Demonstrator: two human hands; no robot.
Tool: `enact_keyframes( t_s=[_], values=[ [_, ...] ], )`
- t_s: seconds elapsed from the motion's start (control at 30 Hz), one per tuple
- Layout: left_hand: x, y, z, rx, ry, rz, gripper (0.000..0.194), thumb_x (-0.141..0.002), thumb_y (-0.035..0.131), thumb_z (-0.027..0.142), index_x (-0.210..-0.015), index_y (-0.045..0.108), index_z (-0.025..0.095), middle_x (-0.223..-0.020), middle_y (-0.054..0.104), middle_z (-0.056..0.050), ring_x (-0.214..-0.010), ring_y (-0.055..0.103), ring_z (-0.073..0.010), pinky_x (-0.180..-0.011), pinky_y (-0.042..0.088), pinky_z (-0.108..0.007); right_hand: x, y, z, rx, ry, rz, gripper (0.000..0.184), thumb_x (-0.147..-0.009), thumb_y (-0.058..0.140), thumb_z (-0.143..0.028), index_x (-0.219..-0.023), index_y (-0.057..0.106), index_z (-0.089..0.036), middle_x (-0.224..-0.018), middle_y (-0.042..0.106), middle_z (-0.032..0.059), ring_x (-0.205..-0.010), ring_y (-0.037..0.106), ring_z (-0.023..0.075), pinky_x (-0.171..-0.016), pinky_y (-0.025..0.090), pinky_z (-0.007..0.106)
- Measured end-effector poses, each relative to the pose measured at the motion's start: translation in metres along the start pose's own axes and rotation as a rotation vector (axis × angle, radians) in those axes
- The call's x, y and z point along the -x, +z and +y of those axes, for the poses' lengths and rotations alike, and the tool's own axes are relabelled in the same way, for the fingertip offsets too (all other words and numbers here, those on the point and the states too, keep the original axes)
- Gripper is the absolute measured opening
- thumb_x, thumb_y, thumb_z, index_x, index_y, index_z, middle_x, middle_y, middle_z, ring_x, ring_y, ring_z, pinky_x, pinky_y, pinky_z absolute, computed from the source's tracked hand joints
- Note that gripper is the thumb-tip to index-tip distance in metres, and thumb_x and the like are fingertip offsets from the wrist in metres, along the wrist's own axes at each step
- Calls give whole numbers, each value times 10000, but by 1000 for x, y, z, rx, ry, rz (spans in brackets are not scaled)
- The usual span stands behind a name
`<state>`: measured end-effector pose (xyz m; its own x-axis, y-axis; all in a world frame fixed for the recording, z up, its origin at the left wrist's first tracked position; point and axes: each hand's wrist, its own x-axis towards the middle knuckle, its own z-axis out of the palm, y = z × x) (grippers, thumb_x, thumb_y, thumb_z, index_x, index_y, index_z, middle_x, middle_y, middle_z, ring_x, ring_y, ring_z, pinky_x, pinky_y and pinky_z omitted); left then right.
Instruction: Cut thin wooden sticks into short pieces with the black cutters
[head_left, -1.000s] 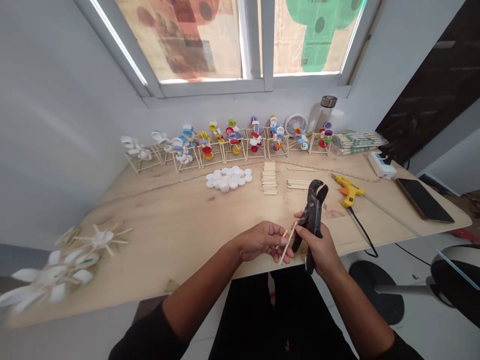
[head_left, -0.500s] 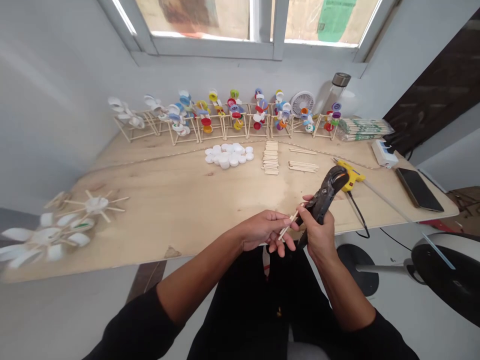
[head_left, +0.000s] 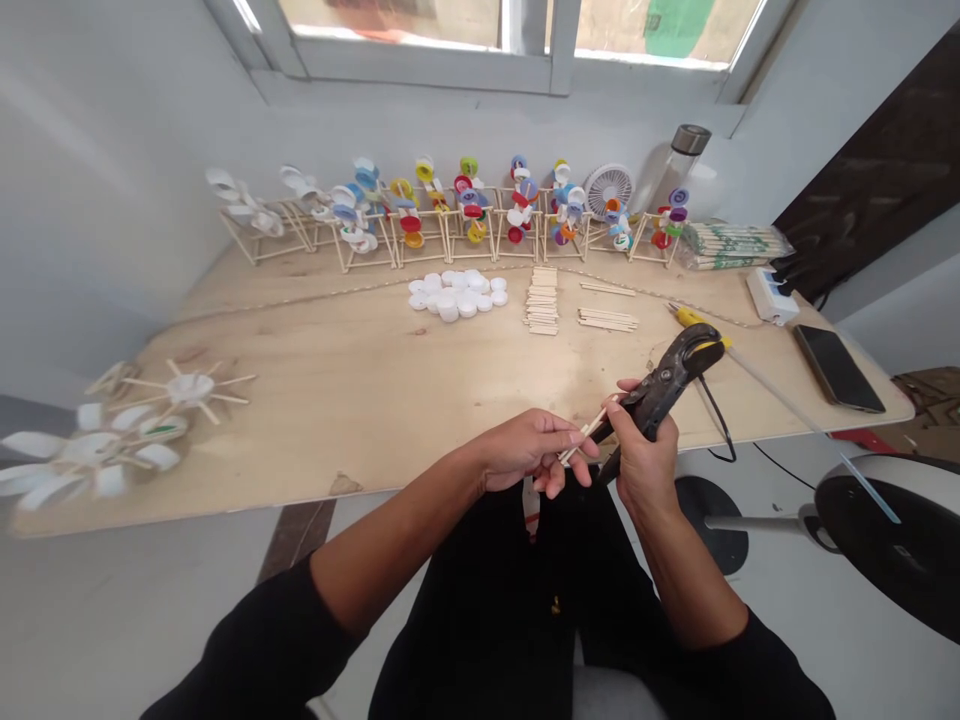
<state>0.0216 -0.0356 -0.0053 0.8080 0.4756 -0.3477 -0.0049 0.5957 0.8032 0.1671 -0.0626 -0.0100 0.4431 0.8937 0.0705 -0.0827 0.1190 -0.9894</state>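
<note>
My left hand (head_left: pixel 529 452) pinches a thin wooden stick (head_left: pixel 589 435) between thumb and fingers. My right hand (head_left: pixel 643 455) grips a black metal hand cutter (head_left: pixel 664 390) with curved jaws, its head tilted up and to the right. The far end of the stick reaches the cutter near its jaws, and the fingers of my right hand hide part of the contact. Both hands are close together over the front edge of the plywood table (head_left: pixel 337 400).
Along the back stands a row of stick frames with colourful bottle caps (head_left: pixel 465 215). In front lie white caps (head_left: pixel 456 295) and stacked sticks (head_left: pixel 542 300). A yellow glue gun (head_left: pixel 694 320) sits just beyond the cutter. A phone (head_left: pixel 838 368) lies at right, and a white cap-and-stick wheel (head_left: pixel 187 390) at left.
The cutter has swung from upright to leaning right, closer to the stick. Both hands have risen slightly in the picture, and the whole view has shifted upward.
</note>
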Motion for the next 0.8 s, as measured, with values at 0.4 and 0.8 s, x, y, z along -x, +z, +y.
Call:
enact_keyframes(
  t_s=[0.4, 0.8],
  values=[
    [-1, 5, -3, 19, 6, -10, 265, -845, 498, 328, -932, 588, 95, -740, 666, -75, -476, 605, -94, -402, 390, -169, 1, -2, 3, 34, -57, 34, 258, -703, 624, -239, -950, 559, -203, -778, 535, -26, -675, 524, 112, -644, 422, 244],
    [-1, 9, 0, -42, 10, -22, 204, -854, 470, 290, -854, 557, 105, -633, 620, -31, -445, 584, -87, -374, 368, -149, 1, -3, 4, 68, -48, 23, 272, -716, 612, -255, -973, 544, -200, -774, 539, -21, -671, 535, 119, -656, 430, 262]
  ],
)
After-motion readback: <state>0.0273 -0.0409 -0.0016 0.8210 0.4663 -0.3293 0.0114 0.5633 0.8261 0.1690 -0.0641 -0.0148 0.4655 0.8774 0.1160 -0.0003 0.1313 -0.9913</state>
